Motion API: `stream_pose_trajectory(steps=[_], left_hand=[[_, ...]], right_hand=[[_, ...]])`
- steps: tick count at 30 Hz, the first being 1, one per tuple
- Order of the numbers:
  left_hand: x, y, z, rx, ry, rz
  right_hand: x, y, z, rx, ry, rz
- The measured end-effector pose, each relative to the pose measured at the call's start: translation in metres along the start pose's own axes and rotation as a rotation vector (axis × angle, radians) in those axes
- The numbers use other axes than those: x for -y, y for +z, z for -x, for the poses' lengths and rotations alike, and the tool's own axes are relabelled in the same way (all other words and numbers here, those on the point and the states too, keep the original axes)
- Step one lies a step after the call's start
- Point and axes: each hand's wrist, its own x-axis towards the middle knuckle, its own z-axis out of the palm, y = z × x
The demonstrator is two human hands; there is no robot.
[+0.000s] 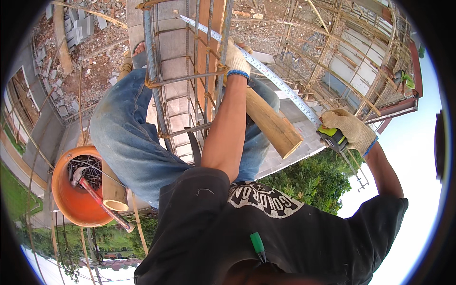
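Observation:
My right hand (351, 129), in a knitted glove, is closed round the yellow-green and black case of a tape measure (332, 137) at the right. Its white blade (285, 88) is drawn out across to the upper middle, with the tip past a steel rebar cage (154, 57). My gloved left hand (236, 61) is closed on the blade beside the cage; its fingertips are partly hidden. Between the bars runs a wooden board (216, 23). A thick bamboo pole (273, 123) lies under my left wrist, against my leg.
At the left hangs an orange bucket (78, 209) of nails (90, 166), with a red-handled hammer (97, 195) across it. Bamboo scaffolding (327, 52) stands at the upper right. Far below are rubble (99, 52) and grey blocks (83, 28).

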Motion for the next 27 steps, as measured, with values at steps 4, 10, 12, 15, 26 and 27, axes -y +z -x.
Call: stream_pose_trajectory(steps=[4, 10, 12, 15, 26, 27], left_hand=[[0.009, -0.004, -0.006, 0.001, -0.005, 0.032], [0.009, -0.009, -0.009, 0.038, -0.009, 0.084], [0.013, -0.01, -0.01, 0.013, -0.014, 0.088], [0.017, -0.013, -0.015, 0.049, 0.001, 0.093], [0.018, -0.01, -0.015, 0.035, -0.009, 0.099], [0.017, -0.01, -0.014, 0.026, -0.014, 0.103]], right_hand=[[-0.006, 0.006, -0.007, -0.012, -0.056, 0.067], [0.001, 0.009, -0.011, -0.022, 0.015, 0.126], [0.003, 0.009, -0.008, -0.029, -0.001, 0.126], [0.003, 0.009, -0.007, -0.031, -0.048, 0.131], [0.001, 0.01, -0.011, -0.037, -0.073, 0.189], [0.001, 0.006, -0.009, -0.014, -0.068, 0.199]])
